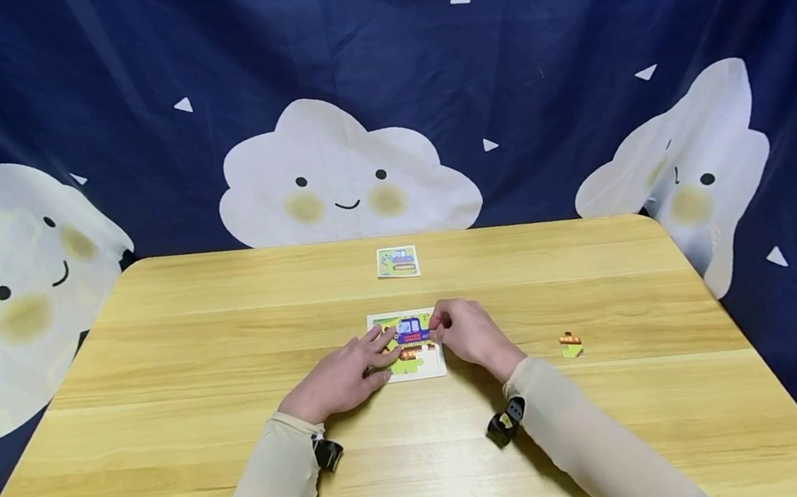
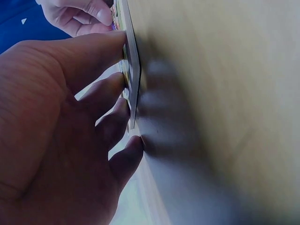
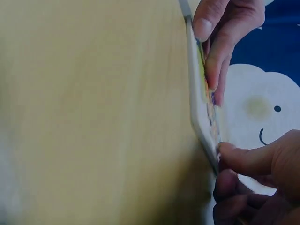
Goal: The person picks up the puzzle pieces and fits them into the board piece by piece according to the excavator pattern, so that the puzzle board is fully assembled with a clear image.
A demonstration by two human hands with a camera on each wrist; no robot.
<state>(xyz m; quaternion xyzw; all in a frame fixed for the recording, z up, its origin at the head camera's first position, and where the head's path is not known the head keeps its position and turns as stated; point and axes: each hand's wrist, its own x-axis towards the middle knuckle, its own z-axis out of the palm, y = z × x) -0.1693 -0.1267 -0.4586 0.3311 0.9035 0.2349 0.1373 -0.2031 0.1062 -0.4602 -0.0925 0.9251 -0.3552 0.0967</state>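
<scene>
A small jigsaw puzzle [image 1: 414, 368] with a white tray lies at the middle of the table, showing a blue and purple vehicle on a lime-green ground. Its lower right part is bare white. My left hand [image 1: 345, 375] rests on the puzzle's left side, fingers spread and nearly straight, as the left wrist view also shows. At the upper right edge, my right hand [image 1: 472, 335] pinches a puzzle piece between thumb and curled fingers; its fingertips hide most of that piece. A loose orange and lime-green puzzle piece [image 1: 571, 345] lies to the right of the right hand.
A small picture card [image 1: 397, 263] of a similar vehicle lies behind the puzzle. The wooden table [image 1: 159, 381] ends at a dark blue curtain [image 1: 402, 46] with white clouds. Each wrist carries a black strap device, one of them the right wrist device [image 1: 506, 423].
</scene>
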